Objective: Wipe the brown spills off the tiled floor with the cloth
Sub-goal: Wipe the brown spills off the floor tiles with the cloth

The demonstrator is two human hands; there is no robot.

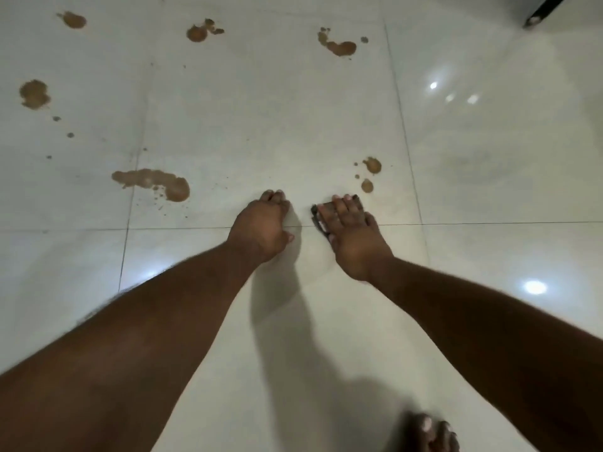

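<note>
The glossy white tiled floor (326, 109) fills the view, crossed by thin grout lines and dotted with bright reflections of lamps. A dark furniture leg (543, 11) cuts into the far right corner.

Brown spills lie scattered over the tiles: a long puddle (153, 183) with a spray of small drops to the left of the hands, two small blobs (370, 174) just beyond the right hand, a rough patch (34, 94) at the far left with dots trailing below it, and three more splashes (337, 45) along the far edge of the view.

The cloth (318, 220) is dark and almost wholly hidden; only a narrow edge of it shows on the floor beside the thumb side of the right hand.

The right hand (350, 236) lies palm down on the cloth, its fingers stretched forward and flat, pressing it against the tile where the grout line passes beneath. The left hand (261, 226) rests on the bare floor just beside it, fingers bent under so the tips touch the tile, holding nothing. Both forearms reach forward from the near edge, bare. The toes of a bare foot (430, 432) show blurred at the near edge.
</note>
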